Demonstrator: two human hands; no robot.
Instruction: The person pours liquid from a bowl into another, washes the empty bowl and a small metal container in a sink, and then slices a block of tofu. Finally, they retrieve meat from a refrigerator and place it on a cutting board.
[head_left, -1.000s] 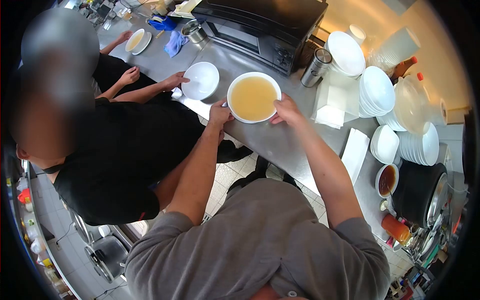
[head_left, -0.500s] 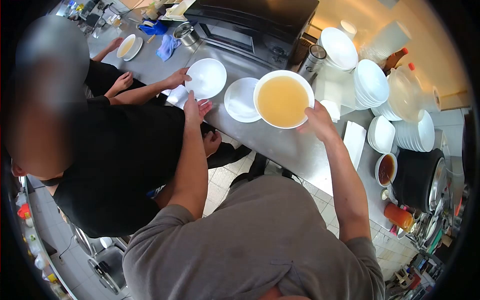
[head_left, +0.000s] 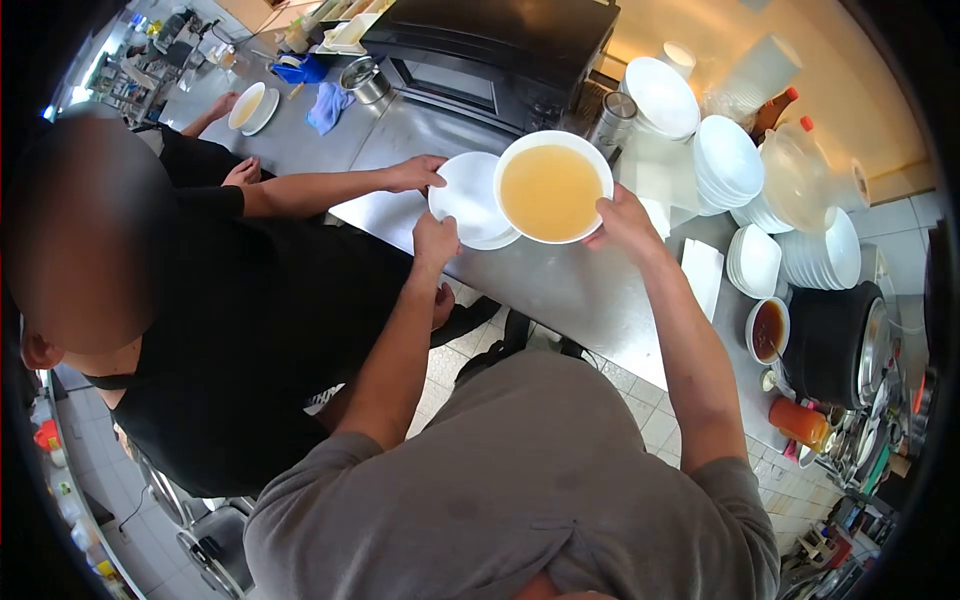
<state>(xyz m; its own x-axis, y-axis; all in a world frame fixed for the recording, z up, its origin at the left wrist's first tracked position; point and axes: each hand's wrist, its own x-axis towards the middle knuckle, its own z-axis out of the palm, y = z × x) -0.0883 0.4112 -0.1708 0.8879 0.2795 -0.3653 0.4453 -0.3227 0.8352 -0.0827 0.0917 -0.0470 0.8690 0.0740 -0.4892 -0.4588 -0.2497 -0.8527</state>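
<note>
Your right hand is closed on the soup bowl, thumb over its rim. The bowl, already filled, hangs left of that grip, above the counter, not set down. Your left hand has its fingers folded at the near edge of a white dish; whether they pinch it, you cannot tell from here. That dish shows no soup. A plate rim peeks out beneath it, right of your left hand. A co-worker's hand holds the dish's far side, just beyond your left. Stacked bowls stand beyond your right grip.
</note>
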